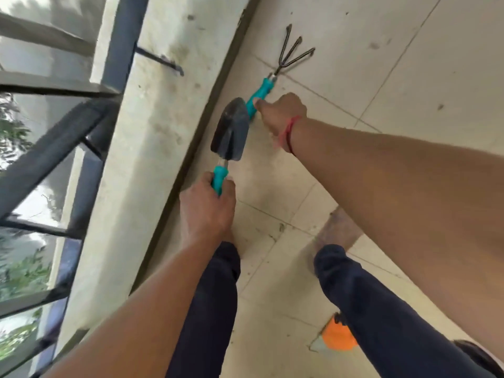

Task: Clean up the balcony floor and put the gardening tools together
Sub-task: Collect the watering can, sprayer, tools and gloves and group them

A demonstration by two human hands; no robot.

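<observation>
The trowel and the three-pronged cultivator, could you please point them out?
trowel (231,130): head view, on its dark blade.
three-pronged cultivator (261,91): head view, on its teal handle.

Low concrete kerb (152,132) ran along the left side, pale, blotched with dark stains and specks. Dark seam (196,126) followed its foot. Dark metal railing (120,42) stood on the far side of the kerb: a thick upright post with flat crossbars running off to the left. Thin dark bracket (161,61) lay across the kerb top, one end at the post. Green foliage (24,271) showed through the bars, blurred. Lower right: orange object (339,335) with a pale grey piece just beside it, partly hidden, kind not determined. Dark shape (474,353) at the bottom right corner, cut off by the frame edge, unidentified.
</observation>
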